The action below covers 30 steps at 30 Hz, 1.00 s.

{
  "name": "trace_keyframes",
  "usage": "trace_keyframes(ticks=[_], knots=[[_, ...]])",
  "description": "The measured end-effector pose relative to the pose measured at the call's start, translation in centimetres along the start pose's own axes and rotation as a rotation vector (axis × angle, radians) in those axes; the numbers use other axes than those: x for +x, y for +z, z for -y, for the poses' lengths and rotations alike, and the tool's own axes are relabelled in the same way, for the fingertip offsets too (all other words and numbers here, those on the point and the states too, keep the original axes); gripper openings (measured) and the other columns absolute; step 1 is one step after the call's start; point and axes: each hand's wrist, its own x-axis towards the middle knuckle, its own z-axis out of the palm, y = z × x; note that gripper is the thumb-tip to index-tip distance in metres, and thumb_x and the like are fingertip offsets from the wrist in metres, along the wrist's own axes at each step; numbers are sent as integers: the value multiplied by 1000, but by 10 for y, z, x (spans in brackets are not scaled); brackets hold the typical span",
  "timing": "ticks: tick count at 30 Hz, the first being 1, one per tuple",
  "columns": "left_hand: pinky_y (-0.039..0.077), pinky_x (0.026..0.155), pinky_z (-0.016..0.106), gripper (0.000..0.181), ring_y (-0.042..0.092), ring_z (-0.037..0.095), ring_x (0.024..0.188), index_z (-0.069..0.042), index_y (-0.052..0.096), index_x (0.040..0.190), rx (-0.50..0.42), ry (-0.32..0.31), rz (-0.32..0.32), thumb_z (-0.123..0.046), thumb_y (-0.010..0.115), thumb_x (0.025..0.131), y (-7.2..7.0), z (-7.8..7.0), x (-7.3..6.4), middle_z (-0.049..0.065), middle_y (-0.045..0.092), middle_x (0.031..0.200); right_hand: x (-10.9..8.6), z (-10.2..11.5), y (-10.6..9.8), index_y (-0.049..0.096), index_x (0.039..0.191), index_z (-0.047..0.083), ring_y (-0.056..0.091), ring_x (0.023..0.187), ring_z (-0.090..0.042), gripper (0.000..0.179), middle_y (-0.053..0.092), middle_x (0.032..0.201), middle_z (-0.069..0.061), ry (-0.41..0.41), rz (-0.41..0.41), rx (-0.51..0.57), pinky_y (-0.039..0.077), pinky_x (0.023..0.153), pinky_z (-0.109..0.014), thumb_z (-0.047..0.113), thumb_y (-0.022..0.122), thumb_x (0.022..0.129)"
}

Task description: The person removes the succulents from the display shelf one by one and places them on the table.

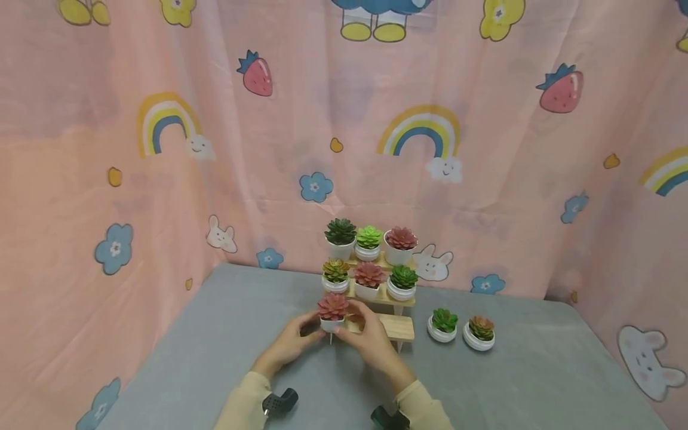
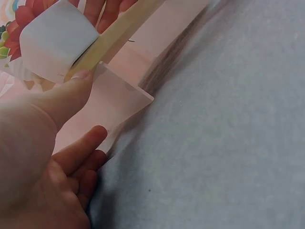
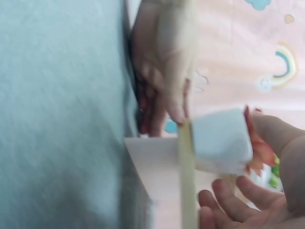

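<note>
A red artificial-looking succulent in a square white pot sits at the left end of the lowest board of a tiered wooden stand, on a grey table. It lies between a person's two hands. The left hand is to its left and slightly below, thumb against the board's end by the pot's base, other fingers loosely bent beneath and gripping nothing. The right hand curves round its right side, thumb and fingers spread apart beside pot and leaves; whether they press on it, I cannot tell. The plant is probably light, its pot stiff, smooth and a little slippery, its leaves more flexible and easily bent. The pot's flat sides look the surest hold. Two potted succulents stand well to the right.
</note>
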Motion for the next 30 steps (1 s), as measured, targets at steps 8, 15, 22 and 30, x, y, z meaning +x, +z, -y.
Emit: trace_keyframes(ticks=[8,15,22,30], knots=[[36,116,60,59,47,40,140,-1,47,149,-8,-8,1,-22,67,98,-2,-5,-3,22,53,148,1,-3,13,47,145,4,56,132,-35,65,57,144,-16,-28,-3,113,41,114,-57,10,78,88],[38,115,58,58,49,39,139,-1,47,149,-2,8,5,-22,67,98,1,-1,-2,21,55,147,3,-10,12,46,147,4,55,133,-36,69,58,142,-18,-14,5,63,40,114,-58,13,79,87],[36,116,60,58,47,42,140,0,47,149,-10,11,3,-21,67,98,1,-1,-1,24,53,148,7,-10,11,49,144,0,60,120,-31,64,61,137,-18,-9,-2,75,46,106,-52,10,78,88],[32,118,61,58,44,40,144,-6,48,150,19,11,9,-22,68,97,0,2,1,17,52,151,7,-12,12,58,137,1,61,121,-31,57,67,130,-17,14,-19,-8,46,106,-50,15,80,87]])
